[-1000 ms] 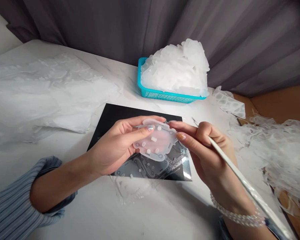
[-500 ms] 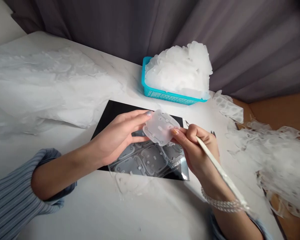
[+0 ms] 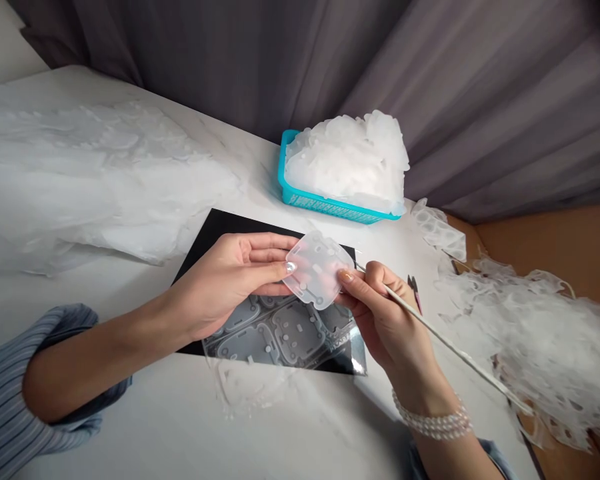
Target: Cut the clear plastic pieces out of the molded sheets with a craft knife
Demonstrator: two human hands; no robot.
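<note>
Translucent and rounded-square, a frosted plastic piece (image 3: 316, 270) with small raised studs is being held up above the near part of a black printed card (image 3: 215, 230). The left hand (image 3: 225, 277) is cradling it from the left, its fingers closed around the far side and its thumb pressing on the surface. The right hand (image 3: 380, 313) is closing in from the right, its forefinger and thumb gripping a slim white stick (image 3: 430, 330) whose tip is lying just beside the piece's right edge, while a fingertip is touching that edge. A pearl bracelet (image 3: 433, 423) is circling the right wrist, and a striped sleeve (image 3: 10, 400) is bunching at the left forearm. Beyond the hands, a turquoise basket (image 3: 320, 207) is holding a heap of white plastic pieces (image 3: 347, 163) on a marble-patterned table (image 3: 305, 427). A sheer white mass (image 3: 90, 173) is lying to the left, and perforated white scrap (image 3: 530, 340) is spilling over the right edge.
</note>
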